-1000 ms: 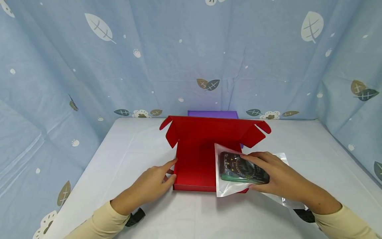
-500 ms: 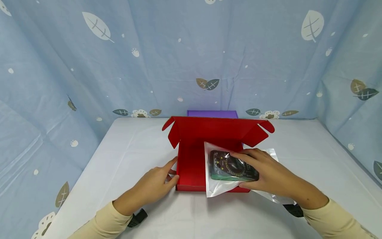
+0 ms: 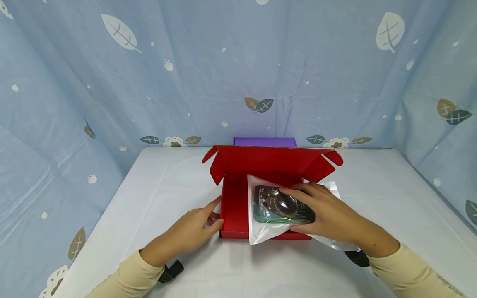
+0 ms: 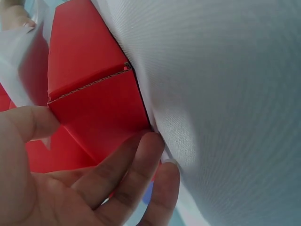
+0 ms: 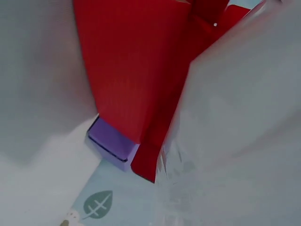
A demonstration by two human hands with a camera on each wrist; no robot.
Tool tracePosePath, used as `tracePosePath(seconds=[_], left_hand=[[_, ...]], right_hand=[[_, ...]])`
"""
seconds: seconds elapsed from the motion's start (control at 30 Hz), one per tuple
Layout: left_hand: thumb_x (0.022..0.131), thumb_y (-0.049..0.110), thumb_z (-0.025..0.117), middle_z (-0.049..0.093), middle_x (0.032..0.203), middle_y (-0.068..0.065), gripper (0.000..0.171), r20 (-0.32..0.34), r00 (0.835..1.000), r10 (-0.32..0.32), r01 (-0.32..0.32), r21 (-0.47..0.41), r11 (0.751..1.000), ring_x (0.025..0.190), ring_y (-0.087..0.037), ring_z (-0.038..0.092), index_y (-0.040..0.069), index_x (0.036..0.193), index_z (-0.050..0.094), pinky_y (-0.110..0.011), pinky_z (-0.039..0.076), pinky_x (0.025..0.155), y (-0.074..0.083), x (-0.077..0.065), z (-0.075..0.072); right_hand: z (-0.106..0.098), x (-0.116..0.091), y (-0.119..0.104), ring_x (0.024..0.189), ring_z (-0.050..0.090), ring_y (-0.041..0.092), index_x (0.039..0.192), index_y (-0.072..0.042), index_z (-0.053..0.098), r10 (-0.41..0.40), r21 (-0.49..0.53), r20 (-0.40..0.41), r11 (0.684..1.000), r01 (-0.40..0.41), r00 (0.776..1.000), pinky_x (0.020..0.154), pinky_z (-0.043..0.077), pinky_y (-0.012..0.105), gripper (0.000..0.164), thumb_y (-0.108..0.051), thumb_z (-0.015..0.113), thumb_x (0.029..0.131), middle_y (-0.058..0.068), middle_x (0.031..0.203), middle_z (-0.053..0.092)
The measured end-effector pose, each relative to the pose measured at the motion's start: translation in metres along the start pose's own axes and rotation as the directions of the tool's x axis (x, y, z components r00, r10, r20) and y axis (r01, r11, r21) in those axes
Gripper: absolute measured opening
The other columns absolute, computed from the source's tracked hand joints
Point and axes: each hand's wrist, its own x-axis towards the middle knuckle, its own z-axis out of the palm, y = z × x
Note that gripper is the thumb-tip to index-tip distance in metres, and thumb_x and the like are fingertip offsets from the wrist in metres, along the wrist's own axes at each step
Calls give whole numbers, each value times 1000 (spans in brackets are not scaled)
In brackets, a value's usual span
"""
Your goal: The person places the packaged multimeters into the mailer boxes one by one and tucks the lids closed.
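An open red cardboard box (image 3: 234, 207) lies on the table, its lid raised at the back. My left hand (image 3: 190, 234) rests against its left wall, thumb at the front corner. The left wrist view shows those fingers spread low along the outer side of the box. With my right hand (image 3: 328, 207) I grip a black and green multimeter (image 3: 285, 205) inside a clear plastic bag (image 3: 257, 231), thumb at its front edge and fingers over the top. It overlaps the right half of the box. The bag (image 5: 244, 122) fills the right wrist view and hides the hand there.
A purple box (image 3: 264, 142) stands behind the raised red lid, close to the patterned blue curtain (image 3: 223, 74). The lid's side flaps (image 3: 318, 167) stick out to both sides. A white cloth (image 3: 175, 174) covers the table.
My right hand has moved left with the bagged multimeter, bringing it further over the red box. The box has shifted slightly to the right in view; my left hand stays against it.
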Motion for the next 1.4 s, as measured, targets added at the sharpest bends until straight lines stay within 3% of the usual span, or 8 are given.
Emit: tracePosePath(seconds=[0.43, 0.77, 1.4], left_hand=[[97, 38, 62, 73, 107, 7, 68, 7, 1000, 17, -17, 5, 1000, 96, -6, 67, 14, 155, 37, -34, 55, 84, -5, 2, 0], [95, 38, 63, 74, 105, 9, 69, -6, 1000, 4, -4, -4, 1000, 96, -7, 68, 16, 155, 38, -36, 54, 84, -5, 2, 2], [95, 36, 64, 71, 98, 11, 68, -7, 1000, 16, -16, -5, 1000, 91, -4, 65, 15, 155, 38, -32, 54, 81, -7, 3, 1]], right_hand=[[5, 11, -7, 122, 53, 22, 148, -33, 49, -11, 3, -9, 1000, 11, 1000, 102, 44, 59, 91, -44, 91, 68, 1, 130, 59], [8, 18, -16, 120, 54, 22, 149, -32, 47, 2, 18, 13, 1000, -2, 1000, 98, 50, 53, 93, -44, 91, 68, 1, 130, 58], [10, 40, -18, 125, 54, 23, 148, -30, 48, -14, 22, 35, 1000, 13, 999, 102, 50, 49, 89, -46, 89, 70, 2, 132, 59]])
